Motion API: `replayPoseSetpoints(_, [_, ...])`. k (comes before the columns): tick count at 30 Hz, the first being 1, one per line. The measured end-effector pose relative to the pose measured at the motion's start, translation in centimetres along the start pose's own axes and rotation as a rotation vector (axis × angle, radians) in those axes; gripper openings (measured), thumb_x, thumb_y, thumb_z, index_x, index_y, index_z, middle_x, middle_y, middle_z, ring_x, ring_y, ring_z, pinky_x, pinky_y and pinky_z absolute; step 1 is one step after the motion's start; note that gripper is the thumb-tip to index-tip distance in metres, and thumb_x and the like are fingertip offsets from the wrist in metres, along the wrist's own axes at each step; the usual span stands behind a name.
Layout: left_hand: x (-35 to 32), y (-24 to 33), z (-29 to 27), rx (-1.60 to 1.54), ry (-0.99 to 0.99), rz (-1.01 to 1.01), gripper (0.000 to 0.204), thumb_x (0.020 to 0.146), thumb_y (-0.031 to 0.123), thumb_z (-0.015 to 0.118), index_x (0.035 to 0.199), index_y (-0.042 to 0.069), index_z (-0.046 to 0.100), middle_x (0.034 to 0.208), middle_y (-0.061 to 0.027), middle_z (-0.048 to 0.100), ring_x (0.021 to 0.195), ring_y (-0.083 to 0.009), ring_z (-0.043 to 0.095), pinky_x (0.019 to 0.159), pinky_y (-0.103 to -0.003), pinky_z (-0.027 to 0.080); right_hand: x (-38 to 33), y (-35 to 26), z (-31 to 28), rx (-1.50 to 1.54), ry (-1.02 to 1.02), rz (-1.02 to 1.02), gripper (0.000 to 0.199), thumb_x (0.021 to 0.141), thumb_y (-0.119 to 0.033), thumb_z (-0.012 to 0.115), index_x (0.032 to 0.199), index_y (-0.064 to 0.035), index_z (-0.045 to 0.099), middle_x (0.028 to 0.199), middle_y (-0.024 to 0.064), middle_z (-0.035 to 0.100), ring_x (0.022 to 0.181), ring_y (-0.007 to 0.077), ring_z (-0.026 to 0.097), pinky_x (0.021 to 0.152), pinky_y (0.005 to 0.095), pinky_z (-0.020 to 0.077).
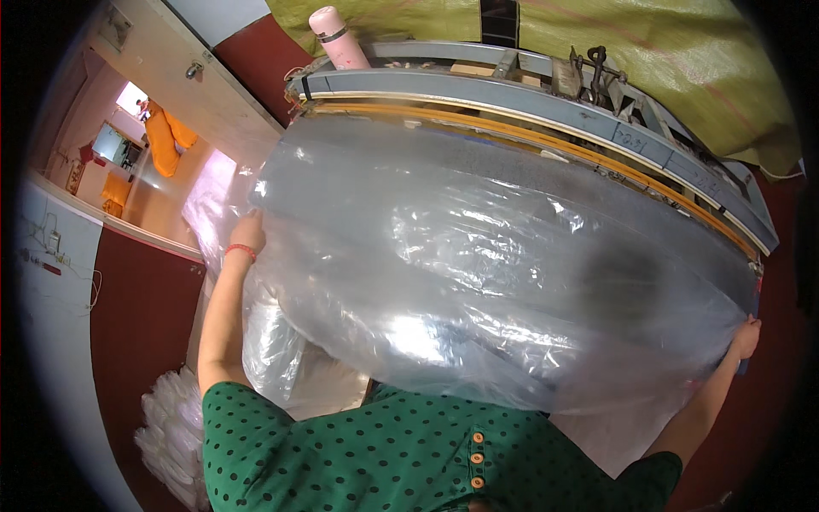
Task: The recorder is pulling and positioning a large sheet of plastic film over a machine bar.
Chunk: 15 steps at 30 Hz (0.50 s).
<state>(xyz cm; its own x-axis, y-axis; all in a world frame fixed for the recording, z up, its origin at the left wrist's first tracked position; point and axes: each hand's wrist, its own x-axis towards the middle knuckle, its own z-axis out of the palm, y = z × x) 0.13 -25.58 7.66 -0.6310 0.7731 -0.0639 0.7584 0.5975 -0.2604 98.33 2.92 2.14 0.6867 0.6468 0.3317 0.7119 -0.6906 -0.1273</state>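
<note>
A wide sheet of clear plastic film [358, 247] lies across the machine's grey bed, wrinkled and shiny, its near edge hanging toward my body. At the left edge of the film, my left hand [248, 231] is closed on it, a red bracelet around the wrist. Far out at the right, my right hand [747, 337] grips the opposite edge of the same film. Both arms are spread wide. The fingertips of each hand are partly hidden by the film and the hands' own backs.
Behind the film runs a long grey metal bar [512, 90] with an orange strip [478, 119] below it. A pink bottle [338, 38] stands at its left end. Bundled clear plastic [171, 431] lies at lower left. An open door [188, 64] shows a room with orange bags [165, 141].
</note>
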Motion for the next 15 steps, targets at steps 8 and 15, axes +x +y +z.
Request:
replayPoseSetpoints(8, [-2.1, 14.8, -3.3, -0.499, 0.273, 0.815, 0.059, 0.076, 0.019, 0.055, 0.128, 0.004, 0.032, 0.135, -0.0143, 0.027, 0.123, -0.0311, 0.027, 0.101, -0.038, 0.023, 1.2, 0.2, 1.0, 0.003, -0.031, -0.023, 0.039, 0.085, -0.042, 0.038, 0.105, -0.0117, 0.051, 0.103, 0.0135, 0.057, 0.095, 0.0352, 0.052, 0.074, 0.0446, 0.0421])
replayPoseSetpoints(15, [-2.8, 15.5, -2.1, -0.53, 0.326, 0.771, 0.05, 0.081, 0.03, 0.052, 0.118, -0.001, 0.043, 0.125, -0.0161, 0.041, 0.104, -0.0324, 0.043, 0.089, -0.037, 0.035, 3.0, 4.5, 2.2, 0.47, 0.157, 0.083, 0.045, 0.081, -0.046, 0.048, 0.096, -0.0052, 0.061, 0.099, 0.0135, 0.06, 0.09, 0.0301, 0.055, 0.075, 0.0362, 0.0428])
